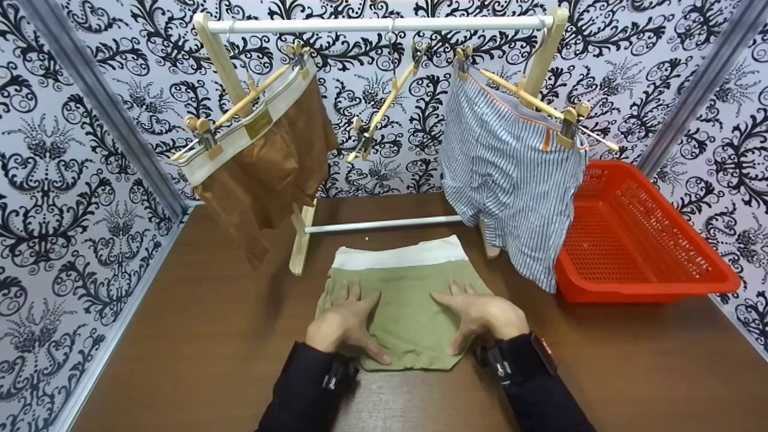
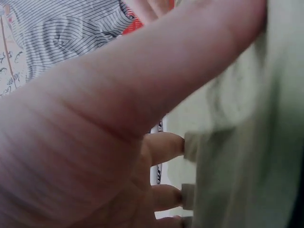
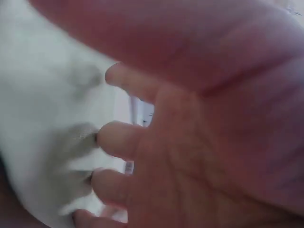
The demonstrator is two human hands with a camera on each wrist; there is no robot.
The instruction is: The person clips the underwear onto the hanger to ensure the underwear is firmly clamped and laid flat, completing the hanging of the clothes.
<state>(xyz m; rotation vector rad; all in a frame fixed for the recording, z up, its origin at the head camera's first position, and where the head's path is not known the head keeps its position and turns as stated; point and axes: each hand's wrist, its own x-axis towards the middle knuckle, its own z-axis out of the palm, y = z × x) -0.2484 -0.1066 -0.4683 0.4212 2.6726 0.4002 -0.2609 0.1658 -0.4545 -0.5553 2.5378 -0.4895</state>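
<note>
Green shorts (image 1: 414, 300) with a white waistband (image 1: 402, 257) lie spread on the brown table, waistband toward the rack. My left hand (image 1: 348, 327) rests on their left half, fingers spread and thumb near the lower hem. On the right half lies my right hand (image 1: 483, 315), its fingers likewise apart and its tips on the cloth. Both wrist views show fingertips (image 2: 166, 148) (image 3: 116, 137) against the green fabric, with nothing gripped.
Behind the shorts stands a rack with a white rail (image 1: 378, 24). Brown shorts (image 1: 276, 162) hang at left, striped shorts (image 1: 510, 174) at right, a bare clip hanger (image 1: 390, 108) between. A red basket (image 1: 648, 288) sits at the right. Patterned walls (image 1: 60, 180) enclose the table (image 1: 180, 336).
</note>
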